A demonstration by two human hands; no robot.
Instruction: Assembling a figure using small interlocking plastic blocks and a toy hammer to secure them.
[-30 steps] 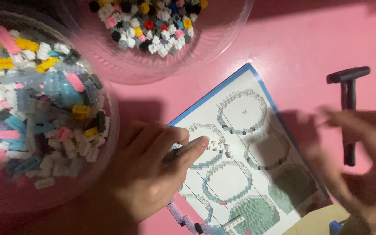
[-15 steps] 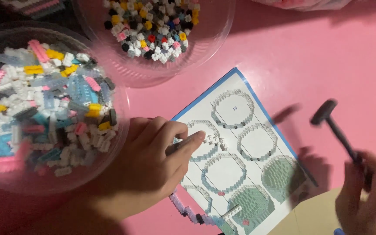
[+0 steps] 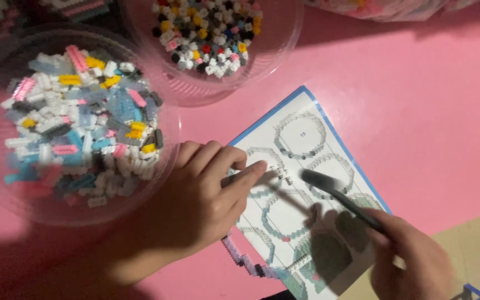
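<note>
A small dark hammer (image 3: 340, 201) hovers over the instruction sheet (image 3: 301, 189) on the pink desk (image 3: 418, 111), gripped by the right hand (image 3: 412, 261). The left hand (image 3: 206, 200) pins tiny bricks (image 3: 276, 169) with curled fingers beside two bowls (image 3: 6, 183) of bricks.
</note>
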